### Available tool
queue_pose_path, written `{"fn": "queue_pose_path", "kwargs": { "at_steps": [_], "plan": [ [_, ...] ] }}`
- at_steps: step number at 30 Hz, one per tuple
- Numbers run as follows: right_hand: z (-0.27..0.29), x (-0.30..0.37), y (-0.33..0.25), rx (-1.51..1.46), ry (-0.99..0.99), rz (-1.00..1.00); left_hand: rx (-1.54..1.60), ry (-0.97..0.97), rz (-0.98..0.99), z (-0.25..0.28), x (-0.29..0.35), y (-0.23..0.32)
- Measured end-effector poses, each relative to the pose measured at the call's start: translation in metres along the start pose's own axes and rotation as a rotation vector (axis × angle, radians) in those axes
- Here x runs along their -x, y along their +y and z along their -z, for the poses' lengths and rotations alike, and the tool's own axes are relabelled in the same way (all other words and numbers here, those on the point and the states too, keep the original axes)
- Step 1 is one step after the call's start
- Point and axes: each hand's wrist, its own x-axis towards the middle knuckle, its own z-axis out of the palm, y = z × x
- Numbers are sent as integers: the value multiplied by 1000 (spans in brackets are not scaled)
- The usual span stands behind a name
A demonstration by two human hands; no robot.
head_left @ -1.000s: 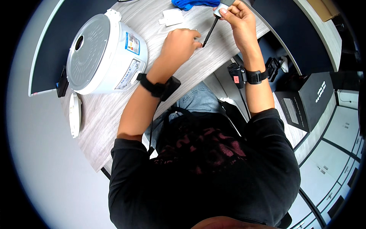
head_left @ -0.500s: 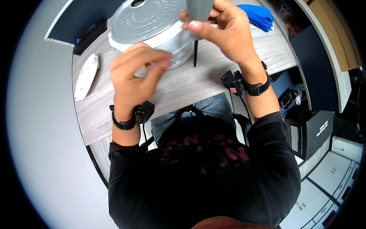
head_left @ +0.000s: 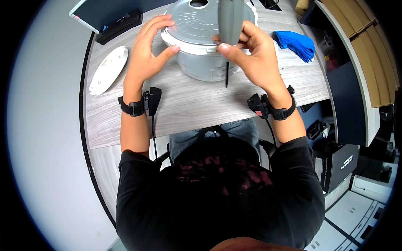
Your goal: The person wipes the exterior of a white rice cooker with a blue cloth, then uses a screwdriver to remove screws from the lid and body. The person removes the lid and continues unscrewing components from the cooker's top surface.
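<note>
A round white pot-shaped appliance [head_left: 203, 67] stands at the far middle of the table, with a grey metal plate [head_left: 194, 23] on top that has a round hole in it. My left hand [head_left: 146, 52] is at the left of its rim, fingers and thumb spread, fingertips touching the plate's edge. In my right hand [head_left: 255, 52] is a screwdriver [head_left: 230, 21] with a thick grey handle. Thumb and fingers close round the handle's lower part. Its thin black shaft points down in front of the appliance's near side, and the tip appears free of it.
A white oval cover [head_left: 109, 70] lies at the table's left. Folded blue cloth [head_left: 295, 45] sits at the right, near a shelf unit [head_left: 356, 104] with cardboard boxes [head_left: 374, 62]. Behind, on the left, are a dark panel [head_left: 94, 16] and a black holder [head_left: 119, 28].
My left hand has opened from a near pinch in front of the appliance and moved up to its left rim. My right hand still holds the screwdriver. The whole view has shifted.
</note>
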Motion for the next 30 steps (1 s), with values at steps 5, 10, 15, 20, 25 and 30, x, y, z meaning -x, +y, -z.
{"fn": "queue_pose_path", "kwargs": {
  "at_steps": [5, 10, 15, 20, 25, 30],
  "plan": [
    [25, -5, 8, -53, 0, -108, -44, -11, -97, 1, -1, 3],
    [50, -16, 18, -30, -4, -69, 75, -1, -12, -4, -1, 21],
    [47, -18, 5, -55, 4, 1, 83, 50, -103, -17, -6, 36],
    [24, -17, -4, -108, -31, 13, 52, 55, -153, -34, -11, 51],
    [15, -17, -3, 9, 25, 9, 20, 104, -215, -49, -15, 59],
    [18, -30, -4, -66, 56, 41, -2, 144, -168, -63, -18, 68]
  ]
}}
